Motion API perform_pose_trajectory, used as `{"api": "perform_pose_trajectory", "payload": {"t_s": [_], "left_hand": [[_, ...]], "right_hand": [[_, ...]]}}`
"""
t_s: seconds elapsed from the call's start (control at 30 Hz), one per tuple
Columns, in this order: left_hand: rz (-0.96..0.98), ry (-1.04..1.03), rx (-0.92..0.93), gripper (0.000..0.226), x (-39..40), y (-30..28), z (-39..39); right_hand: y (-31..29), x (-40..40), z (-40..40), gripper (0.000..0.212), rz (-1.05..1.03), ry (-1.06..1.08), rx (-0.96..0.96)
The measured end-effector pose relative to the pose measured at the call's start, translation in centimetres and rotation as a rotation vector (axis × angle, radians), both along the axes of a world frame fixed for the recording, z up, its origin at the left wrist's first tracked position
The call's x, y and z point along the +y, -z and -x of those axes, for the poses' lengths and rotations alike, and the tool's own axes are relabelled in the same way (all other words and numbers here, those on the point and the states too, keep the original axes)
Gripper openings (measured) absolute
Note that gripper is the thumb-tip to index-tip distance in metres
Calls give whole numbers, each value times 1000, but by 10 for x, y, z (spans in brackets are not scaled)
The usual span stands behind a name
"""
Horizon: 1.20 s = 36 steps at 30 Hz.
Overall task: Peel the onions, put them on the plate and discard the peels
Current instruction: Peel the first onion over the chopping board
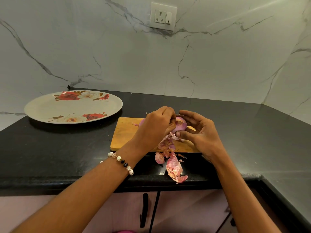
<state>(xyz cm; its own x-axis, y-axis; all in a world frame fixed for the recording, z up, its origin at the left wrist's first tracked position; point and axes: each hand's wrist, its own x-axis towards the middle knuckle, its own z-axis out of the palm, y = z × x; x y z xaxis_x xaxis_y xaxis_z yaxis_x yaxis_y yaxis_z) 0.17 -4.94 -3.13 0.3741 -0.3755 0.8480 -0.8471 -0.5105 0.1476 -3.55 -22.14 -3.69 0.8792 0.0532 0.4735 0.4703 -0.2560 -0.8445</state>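
Note:
A purple onion (pixel 181 125) is held just above the wooden cutting board (pixel 125 133). My right hand (pixel 200 132) grips it from the right, thumb under it and fingers curved round its far side. My left hand (pixel 156 126) pinches the skin at the onion's left side with curled fingers. A second onion (pixel 141 122) peeks out behind my left hand, mostly hidden. Loose pink peels (pixel 173 163) lie in a pile from the board's front edge down to the counter's edge. The round plate (pixel 50 108) with red rose prints sits at the back left with nothing on it.
The black stone counter (pixel 58 148) ends in a front edge close to the peels. Below it are pale cabinet doors (pixel 185 211) with dark handles. A marble wall with a socket (pixel 163 15) stands behind, and the wall angles in at the right.

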Motion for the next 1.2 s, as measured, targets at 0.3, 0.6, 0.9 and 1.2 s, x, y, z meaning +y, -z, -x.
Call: {"api": "perform_pose_trajectory", "payload": {"t_s": [0.3,0.6,0.9,1.2], "left_hand": [[58,150,66,19,7,-2,-1],[130,161,128,15,9,-3,1],[-54,40,32,17,5,0,0],[73,164,147,26,10,-4,-3]], "right_hand": [[0,-3,0,63,5,41,-5],[2,-2,-2,64,44,23,-11],[3,-2,-2,64,82,22,-32],[2,-5,-3,54,-53,34,-45]]}}
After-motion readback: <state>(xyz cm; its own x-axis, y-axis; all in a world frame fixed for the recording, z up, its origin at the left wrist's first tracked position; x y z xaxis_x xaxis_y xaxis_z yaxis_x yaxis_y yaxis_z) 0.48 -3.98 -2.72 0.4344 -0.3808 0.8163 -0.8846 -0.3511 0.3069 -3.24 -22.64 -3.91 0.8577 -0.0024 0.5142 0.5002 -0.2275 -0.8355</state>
